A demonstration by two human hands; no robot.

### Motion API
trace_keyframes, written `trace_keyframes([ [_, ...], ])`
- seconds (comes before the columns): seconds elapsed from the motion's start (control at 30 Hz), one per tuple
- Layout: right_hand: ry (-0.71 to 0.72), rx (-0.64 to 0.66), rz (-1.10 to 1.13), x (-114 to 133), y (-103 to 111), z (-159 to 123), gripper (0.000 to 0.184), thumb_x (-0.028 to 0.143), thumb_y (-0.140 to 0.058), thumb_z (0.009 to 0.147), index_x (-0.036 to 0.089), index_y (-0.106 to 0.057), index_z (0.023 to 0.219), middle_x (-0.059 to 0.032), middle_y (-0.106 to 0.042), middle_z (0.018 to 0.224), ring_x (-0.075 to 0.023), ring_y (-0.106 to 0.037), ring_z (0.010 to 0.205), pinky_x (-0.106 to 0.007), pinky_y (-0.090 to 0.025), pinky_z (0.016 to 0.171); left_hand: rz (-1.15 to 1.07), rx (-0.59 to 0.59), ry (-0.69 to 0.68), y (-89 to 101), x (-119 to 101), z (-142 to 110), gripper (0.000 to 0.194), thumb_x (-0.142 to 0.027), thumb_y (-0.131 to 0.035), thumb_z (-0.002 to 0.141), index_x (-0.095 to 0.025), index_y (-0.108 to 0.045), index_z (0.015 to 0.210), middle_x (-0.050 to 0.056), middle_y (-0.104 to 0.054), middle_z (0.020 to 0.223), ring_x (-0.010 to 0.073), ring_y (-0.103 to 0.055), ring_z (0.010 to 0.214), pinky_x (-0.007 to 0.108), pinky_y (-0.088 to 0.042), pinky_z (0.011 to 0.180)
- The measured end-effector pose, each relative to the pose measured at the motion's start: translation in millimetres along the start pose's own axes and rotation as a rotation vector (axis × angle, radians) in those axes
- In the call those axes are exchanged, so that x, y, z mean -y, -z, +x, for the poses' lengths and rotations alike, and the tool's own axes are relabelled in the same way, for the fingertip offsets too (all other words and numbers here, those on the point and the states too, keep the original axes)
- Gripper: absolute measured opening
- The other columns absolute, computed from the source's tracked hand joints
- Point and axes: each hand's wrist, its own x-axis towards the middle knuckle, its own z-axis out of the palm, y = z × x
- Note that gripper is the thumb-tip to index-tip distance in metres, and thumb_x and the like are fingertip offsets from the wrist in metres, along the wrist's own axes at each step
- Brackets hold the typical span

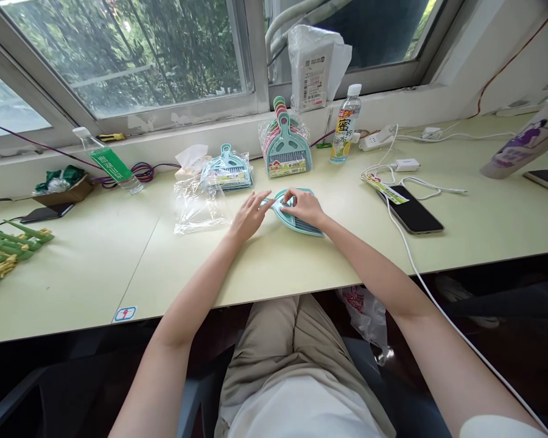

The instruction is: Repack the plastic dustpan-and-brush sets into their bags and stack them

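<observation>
A light-blue dustpan [311, 229] lies on the table before me, its handle pointing left and a small brush [296, 222] with grey bristles nested in it. My left hand [249, 216] pinches the end of the handle between thumb and fingers. Over the pan, my right hand [305, 207] has its fingers curled and the thumb pressed in at the brush; the exact grip is partly hidden. To the left of my left hand lies a crumpled clear plastic bag [196, 210]. Behind stand wrapped dustpan sets: a low stack [228, 173] and an upright bunch [288, 146].
A drink bottle [346, 125] stands at the back. On the right are a phone [413, 210], a label strip [386, 187] and white cables [432, 188]. A green-labelled bottle [109, 161] leans at the left, near green plastic parts [13, 249]. The table's front edge runs below my forearms.
</observation>
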Motion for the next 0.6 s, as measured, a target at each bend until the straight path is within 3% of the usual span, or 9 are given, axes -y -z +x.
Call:
trace_keyframes([
  [0.07,-0.06,-0.128,0.029,6.5,0.4,0.3,0.013,0.03,-0.071,0.075,0.023,-0.06,0.078,0.0012,-0.07,0.087,-0.0178,-0.061,0.075,-0.028,-0.04,0.069,-0.156,-0.141,0.11,3.4,-6.2,4.1,0.042,-0.03,-0.047,0.096,-0.025,-0.052,0.138,0.012,-0.045,0.151,0.0271,-0.039,0.143,0.05,-0.026,0.121],
  [0.13,-0.104,-0.261,0.051,12.9,0.8,0.1,0.014,0.03,-0.069,0.078,0.023,-0.057,0.075,0.0003,-0.069,0.088,-0.0184,-0.062,0.078,-0.029,-0.041,0.07,-0.417,-0.179,0.264,4.5,-14.5,7.7,0.057,-0.043,-0.05,0.095,-0.025,-0.038,0.147,0.015,-0.04,0.153,0.03,-0.04,0.141,0.052,-0.036,0.114],
  [0.2,-0.117,-0.354,0.057,18.6,0.9,-1.1,0.014,0.03,-0.067,0.081,0.023,-0.056,0.076,-0.0004,-0.068,0.088,-0.019,-0.062,0.08,-0.03,-0.043,0.072,-0.737,-0.049,0.422,1.6,-24.3,10.0,0.065,-0.053,-0.044,0.095,-0.026,-0.028,0.152,0.017,-0.045,0.148,0.0314,-0.05,0.132,0.051,-0.047,0.103],
  [0.27,-0.101,-0.385,0.045,23.2,0.2,-2.7,0.012,0.03,-0.065,0.083,0.024,-0.056,0.077,-0.0011,-0.067,0.088,-0.0194,-0.063,0.082,-0.031,-0.045,0.074,-0.964,0.128,0.532,-4.4,-34.2,10.3,0.069,-0.056,-0.046,0.093,-0.025,-0.028,0.151,0.016,-0.052,0.14,0.0325,-0.056,0.125,0.051,-0.051,0.096],
  [0.33,-0.057,-0.365,0.031,25.5,-1.1,-3.6,0.01,0.03,-0.065,0.084,0.024,-0.058,0.08,-0.0015,-0.067,0.09,-0.0193,-0.063,0.084,-0.031,-0.046,0.076,-1.027,0.163,0.565,-11.1,-41.8,9.1,0.075,-0.051,-0.063,0.085,-0.023,-0.034,0.147,0.014,-0.053,0.137,0.0337,-0.053,0.126,0.05,-0.05,0.098],
  [0.43,0.002,-0.311,0.008,21.6,1.7,-0.8,0.008,0.032,-0.061,0.088,0.025,-0.061,0.087,-0.0017,-0.069,0.094,-0.0189,-0.064,0.085,-0.03,-0.047,0.076,-1.043,0.092,0.624,-15.8,-42.2,7.7,0.074,-0.044,-0.074,0.076,-0.022,-0.042,0.139,0.011,-0.056,0.134,0.0326,-0.052,0.126,0.046,-0.05,0.098],
  [0.5,-0.042,-0.322,-0.041,12.0,11.0,4.1,0.014,0.036,-0.055,0.093,0.025,-0.063,0.093,-0.002,-0.071,0.093,-0.0188,-0.064,0.079,-0.03,-0.046,0.074,-1.065,0.035,0.693,-14.4,-34.3,8.1,0.068,-0.043,-0.074,0.075,-0.022,-0.047,0.133,0.01,-0.061,0.128,0.0309,-0.056,0.121,0.043,-0.051,0.095],
  [0.6,-0.214,-0.46,-0.197,-15.5,36.8,11.8,0.027,0.039,-0.042,0.099,0.022,-0.063,0.103,-0.0065,-0.072,0.095,-0.0211,-0.063,0.079,-0.035,-0.046,0.079,-1.096,-0.092,0.741,-9.5,-18.4,8.9,0.058,-0.041,-0.077,0.07,-0.021,-0.057,0.121,0.007,-0.065,0.125,0.0285,-0.056,0.122,0.039,-0.048,0.1],
])
